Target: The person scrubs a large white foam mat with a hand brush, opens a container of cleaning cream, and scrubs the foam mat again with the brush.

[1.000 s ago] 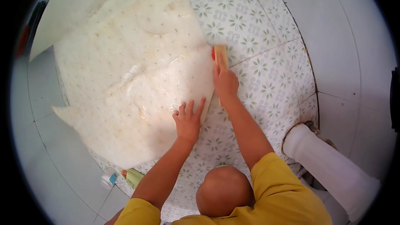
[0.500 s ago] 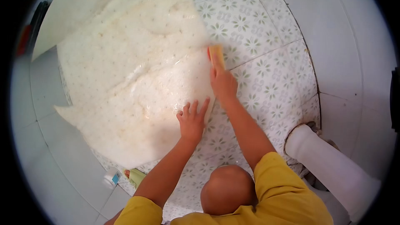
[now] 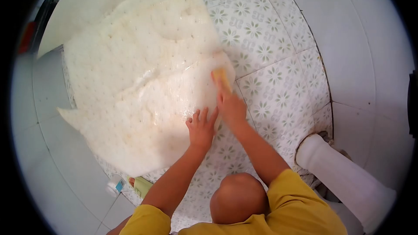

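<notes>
A large cream-coloured mat (image 3: 139,100), wet and shiny in places and dotted with small marks, lies spread over the floor. My left hand (image 3: 202,129) rests on it near the right edge, fingers spread. Just to the right, my right hand (image 3: 232,109) grips a brush (image 3: 221,78) with a yellowish back and a reddish side. The brush is on the mat close to its right edge, slightly blurred. Its bristles are hard to make out.
Patterned floor tiles (image 3: 274,78) run along the right, up to a pale tiled wall (image 3: 348,39). A thick white pipe (image 3: 339,165) stands at lower right. A white container (image 3: 114,186) and a green slipper (image 3: 142,187) are at lower left. My bare knee (image 3: 239,198) is below.
My right hand has drawn the brush back toward me, from the mat's edge onto its surface. The mat's edge there now lies farther right. My left hand has hardly moved.
</notes>
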The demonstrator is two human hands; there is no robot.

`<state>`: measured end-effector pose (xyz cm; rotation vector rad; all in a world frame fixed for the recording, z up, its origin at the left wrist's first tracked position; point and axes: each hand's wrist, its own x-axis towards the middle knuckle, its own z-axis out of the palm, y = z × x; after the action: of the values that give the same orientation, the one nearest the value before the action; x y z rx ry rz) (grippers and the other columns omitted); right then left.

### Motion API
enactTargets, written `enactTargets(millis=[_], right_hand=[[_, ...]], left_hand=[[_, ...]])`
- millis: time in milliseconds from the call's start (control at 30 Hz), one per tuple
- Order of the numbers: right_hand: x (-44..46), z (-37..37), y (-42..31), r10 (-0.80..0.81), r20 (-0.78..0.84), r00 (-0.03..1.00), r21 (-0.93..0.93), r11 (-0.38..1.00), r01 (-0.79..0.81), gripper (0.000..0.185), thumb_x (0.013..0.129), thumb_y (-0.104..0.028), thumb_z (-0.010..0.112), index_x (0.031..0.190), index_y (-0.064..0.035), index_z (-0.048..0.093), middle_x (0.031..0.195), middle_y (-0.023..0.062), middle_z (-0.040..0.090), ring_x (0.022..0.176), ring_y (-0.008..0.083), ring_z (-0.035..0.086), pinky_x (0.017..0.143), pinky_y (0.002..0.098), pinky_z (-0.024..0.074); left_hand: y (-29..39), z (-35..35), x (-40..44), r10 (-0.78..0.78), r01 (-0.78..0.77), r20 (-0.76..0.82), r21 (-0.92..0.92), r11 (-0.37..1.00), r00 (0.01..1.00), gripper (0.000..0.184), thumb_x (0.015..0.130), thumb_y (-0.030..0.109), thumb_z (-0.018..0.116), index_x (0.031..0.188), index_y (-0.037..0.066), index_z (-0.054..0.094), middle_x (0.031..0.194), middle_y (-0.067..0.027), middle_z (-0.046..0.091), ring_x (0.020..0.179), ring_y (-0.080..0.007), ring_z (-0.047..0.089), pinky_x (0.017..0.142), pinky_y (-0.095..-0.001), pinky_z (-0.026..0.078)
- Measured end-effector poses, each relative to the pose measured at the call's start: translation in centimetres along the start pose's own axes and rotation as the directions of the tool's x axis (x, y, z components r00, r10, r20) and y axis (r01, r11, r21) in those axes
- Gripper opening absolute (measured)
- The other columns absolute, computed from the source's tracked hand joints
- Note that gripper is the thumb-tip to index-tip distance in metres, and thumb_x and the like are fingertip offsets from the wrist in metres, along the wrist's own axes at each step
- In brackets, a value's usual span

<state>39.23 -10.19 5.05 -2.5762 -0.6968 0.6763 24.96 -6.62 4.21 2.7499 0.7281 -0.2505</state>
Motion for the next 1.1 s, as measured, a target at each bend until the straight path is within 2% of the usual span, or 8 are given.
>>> enactTargets(millis=[133,333,400,533,733,833,900,1100], right_hand=[[-1.0,0.2,0.6,-0.092,0.088,0.992,-0.132,0.986,0.103,0.048,0.092,-0.03,0.049,0.14,-0.0335,0.039,0.073,0.018,0.064,0.063,0.0367,0.063,0.057,0.0485,0.0506],[4.0,1.3,-0.7,0.003,-0.207,0.978,-0.016,1.0,-0.006,0.049,0.092,-0.03,0.051,0.139,-0.0321,0.042,0.071,0.0186,0.062,0.061,0.0363,0.062,0.056,0.0475,0.0503],[-0.4,1.7,-0.7,-0.097,-0.004,0.995,0.01,0.995,0.097,0.048,0.092,-0.029,0.051,0.139,-0.0295,0.043,0.069,0.0181,0.062,0.061,0.0368,0.062,0.057,0.0471,0.0505],[0.8,0.2,0.5,-0.151,0.017,0.988,-0.145,0.978,0.152,0.048,0.091,-0.029,0.051,0.139,-0.0283,0.043,0.072,0.019,0.063,0.062,0.0373,0.062,0.058,0.0479,0.0506],[2.5,2.3,-0.8,0.04,-0.116,0.992,-0.033,0.998,-0.044,0.053,0.091,-0.032,0.05,0.142,-0.0328,0.037,0.074,0.0189,0.064,0.065,0.0377,0.063,0.058,0.049,0.0499],[-1.4,2.7,-1.0,-0.223,-0.069,0.972,0.034,0.973,0.226,0.05,0.091,-0.032,0.051,0.14,-0.0309,0.042,0.072,0.0195,0.063,0.062,0.0377,0.063,0.056,0.0473,0.0511],[0.3,0.9,0.1,-0.086,0.04,0.995,-0.144,0.985,0.091,0.049,0.091,-0.032,0.05,0.139,-0.029,0.043,0.073,0.0202,0.063,0.062,0.0386,0.062,0.056,0.0488,0.0504],[2.5,0.1,0.9,0.019,-0.137,0.99,-0.03,0.999,-0.023,0.046,0.092,-0.029,0.048,0.138,-0.0282,0.044,0.071,0.0196,0.063,0.063,0.0385,0.062,0.057,0.0498,0.0497]], left_hand=[[0.0,-0.3,0.1,0.003,-0.003,-0.011,0.017,1.0,1.0,0.095,0.057,0.018,0.083,0.141,0.03,0.04,0.135,-0.0062,0.041,0.121,-0.0304,0.041,0.09,-0.0485,0.034],[-0.1,-0.2,-0.2,0.012,-0.012,-0.001,-0.007,1.0,1.0,0.091,0.058,0.018,0.081,0.139,0.03,0.042,0.134,-0.006,0.041,0.122,-0.0302,0.04,0.09,-0.0492,0.034],[-0.3,0.2,-0.2,0.014,-0.014,-0.005,-0.025,1.0,1.0,0.093,0.059,0.017,0.081,0.141,0.031,0.04,0.134,-0.0061,0.042,0.122,-0.0303,0.04,0.09,-0.0491,0.034],[-0.3,0.3,0.0,0.031,-0.031,-0.037,0.0,1.0,0.999,0.077,0.064,0.018,0.076,0.134,0.028,0.047,0.133,-0.0076,0.045,0.121,-0.0318,0.043,0.091,-0.0538,0.035],[-0.5,0.8,-0.3,0.017,-0.017,-0.01,-0.014,1.0,1.0,0.078,0.06,0.019,0.08,0.132,0.025,0.05,0.135,-0.0062,0.043,0.124,-0.0304,0.039,0.09,-0.0489,0.033],[-0.8,1.6,-0.6,0.03,-0.029,-0.012,0.017,0.999,0.999,0.092,0.06,0.019,0.081,0.141,0.03,0.039,0.136,-0.0059,0.043,0.124,-0.0306,0.039,0.09,-0.0487,0.034],[-0.6,1.2,-0.6,0.038,-0.037,-0.015,0.035,0.999,0.999,0.098,0.06,0.02,0.082,0.144,0.033,0.033,0.136,-0.0057,0.043,0.124,-0.0307,0.04,0.09,-0.0486,0.034],[0.0,-0.5,-0.2,0.016,-0.016,0.003,0.007,1.0,1.0,0.095,0.057,0.027,0.083,0.141,0.031,0.039,0.136,-0.0046,0.043,0.124,-0.0289,0.041,0.089,-0.0475,0.035]])
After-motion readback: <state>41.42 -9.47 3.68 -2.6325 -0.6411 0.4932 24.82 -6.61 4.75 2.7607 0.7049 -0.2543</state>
